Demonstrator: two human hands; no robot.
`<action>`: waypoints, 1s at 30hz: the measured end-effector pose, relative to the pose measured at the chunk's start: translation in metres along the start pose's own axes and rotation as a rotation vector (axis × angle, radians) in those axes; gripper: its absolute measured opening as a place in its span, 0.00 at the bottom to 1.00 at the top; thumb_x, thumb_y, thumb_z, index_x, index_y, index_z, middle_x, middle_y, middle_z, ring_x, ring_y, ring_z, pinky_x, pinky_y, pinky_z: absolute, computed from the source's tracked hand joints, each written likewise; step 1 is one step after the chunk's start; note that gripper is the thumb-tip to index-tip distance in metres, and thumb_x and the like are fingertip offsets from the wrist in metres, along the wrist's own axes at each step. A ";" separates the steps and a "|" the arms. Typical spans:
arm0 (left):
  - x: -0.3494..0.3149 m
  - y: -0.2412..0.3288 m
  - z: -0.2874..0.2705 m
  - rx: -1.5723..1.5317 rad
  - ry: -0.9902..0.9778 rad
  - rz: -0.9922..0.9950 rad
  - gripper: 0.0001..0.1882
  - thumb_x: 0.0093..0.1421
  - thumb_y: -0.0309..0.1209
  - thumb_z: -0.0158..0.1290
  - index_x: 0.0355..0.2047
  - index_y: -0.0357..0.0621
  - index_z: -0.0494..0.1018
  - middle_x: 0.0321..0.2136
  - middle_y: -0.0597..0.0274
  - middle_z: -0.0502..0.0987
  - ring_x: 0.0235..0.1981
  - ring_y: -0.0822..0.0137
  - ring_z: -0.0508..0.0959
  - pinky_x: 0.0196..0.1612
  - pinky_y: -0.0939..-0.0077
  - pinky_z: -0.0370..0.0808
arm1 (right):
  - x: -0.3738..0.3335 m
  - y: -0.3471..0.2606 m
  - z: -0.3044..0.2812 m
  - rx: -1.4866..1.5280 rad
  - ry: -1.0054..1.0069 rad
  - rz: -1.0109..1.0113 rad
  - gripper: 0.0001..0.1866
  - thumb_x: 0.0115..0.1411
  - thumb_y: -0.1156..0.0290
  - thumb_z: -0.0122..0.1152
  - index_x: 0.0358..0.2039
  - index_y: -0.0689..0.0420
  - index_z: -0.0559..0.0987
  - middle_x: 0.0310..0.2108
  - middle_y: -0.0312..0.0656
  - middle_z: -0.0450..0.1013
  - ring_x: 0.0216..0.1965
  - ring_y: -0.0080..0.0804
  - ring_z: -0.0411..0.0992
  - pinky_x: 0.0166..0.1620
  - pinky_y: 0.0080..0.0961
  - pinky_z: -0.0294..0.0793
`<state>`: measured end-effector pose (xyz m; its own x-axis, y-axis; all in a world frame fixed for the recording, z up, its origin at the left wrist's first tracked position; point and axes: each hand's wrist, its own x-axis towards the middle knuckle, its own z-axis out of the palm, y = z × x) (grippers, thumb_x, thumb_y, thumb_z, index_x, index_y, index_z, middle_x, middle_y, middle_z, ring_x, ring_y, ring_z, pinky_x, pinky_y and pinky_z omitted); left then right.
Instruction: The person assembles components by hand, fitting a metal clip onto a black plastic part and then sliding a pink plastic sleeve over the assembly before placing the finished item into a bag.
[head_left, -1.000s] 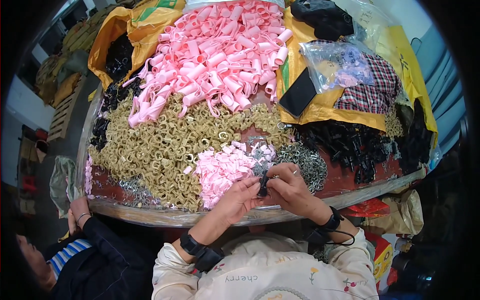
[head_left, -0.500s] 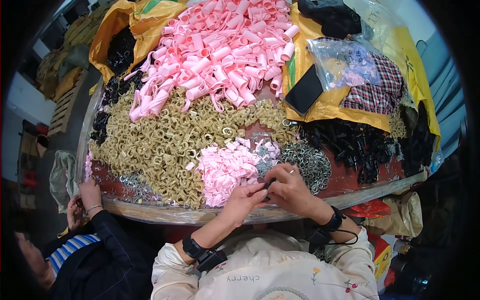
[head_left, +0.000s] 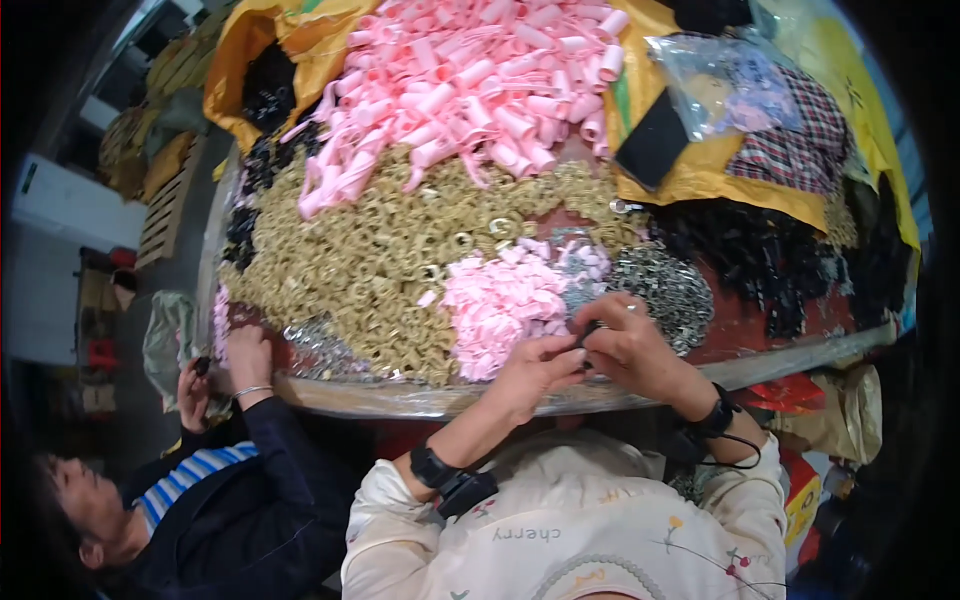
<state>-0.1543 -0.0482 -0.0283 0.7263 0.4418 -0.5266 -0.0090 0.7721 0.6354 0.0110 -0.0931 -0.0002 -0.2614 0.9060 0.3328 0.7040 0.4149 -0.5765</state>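
Both hands meet over the table's near edge, just in front of the pile of small pale pink pieces. A small dark part is pinched between their fingertips; its shape is mostly hidden. My left hand has its thumb and fingers closed on the part from the left. From the right, my right hand is also closed on it, with a ring on one finger. Close beyond that hand lie small grey metal bits and a heap of silvery metal rings or hooks.
Gold-coloured metal rings spread across the middle, below pink strapped tubes. Black clips lie at right, by a phone on a yellow sack. A co-worker's hand is at the table's left edge.
The whole view has shifted, so the table sits further right and higher. My hands stay together around the dark part. The co-worker's hand has moved further over the table edge.
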 end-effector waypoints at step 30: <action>-0.007 0.017 -0.041 -0.349 -0.104 0.089 0.15 0.55 0.26 0.45 0.42 0.32 0.64 0.36 0.54 0.72 0.39 0.63 0.73 0.41 0.80 0.72 | -0.018 0.046 0.017 -0.486 0.024 0.145 0.04 0.43 0.75 0.52 0.20 0.58 0.67 0.23 0.41 0.62 0.29 0.37 0.63 0.33 0.29 0.61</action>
<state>-0.1876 -0.0189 -0.0371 0.7781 0.4792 -0.4061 -0.2959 0.8499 0.4361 0.0364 -0.0893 -0.0456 -0.1273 0.9469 0.2951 0.9593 0.1932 -0.2060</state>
